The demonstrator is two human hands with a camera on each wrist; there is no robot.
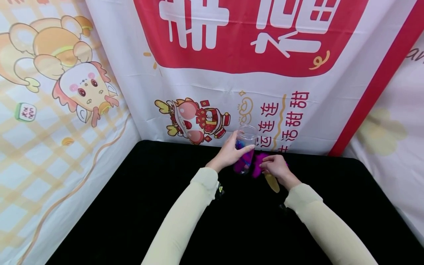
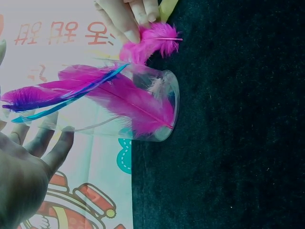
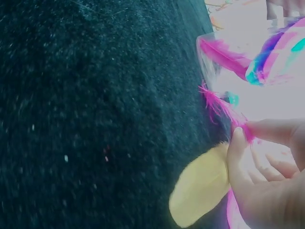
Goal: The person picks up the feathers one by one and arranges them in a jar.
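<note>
Pale sleeves [image 1: 180, 217]: nearest the camera, climbing from the bottom edge of the head view towards its middle.
Clear cup [image 1: 248, 137]: just right of the head view's middle, by the far edge of the black table [image 1: 139, 206]; long axis near upright, mouth uppermost (whether its base touches the table, I cannot tell).
Left hand [image 1: 230, 151]: wrapped on the cup from the left, thumb across the near side.
Right hand [image 1: 277, 167]: just right of the cup, apart from the left hand, thumb and forefinger pinching a loose magenta feather [image 3: 224, 109].
Relation that counts: in the head view the cup's mouth lies up and left of the pinching fingers, by my reading; the loose feather is outside, beside the lower wall, nearer the right hand.
Cup's filling: an inner magenta feather [image 2: 136, 105] slants down to the base, a blue feather [image 2: 108, 77] across it, left of centre in the left wrist view.
Yellow feather [image 3: 200, 186]: bottom centre-right of the right wrist view, against the right thumb; held or merely lying there, unclear.
</note>
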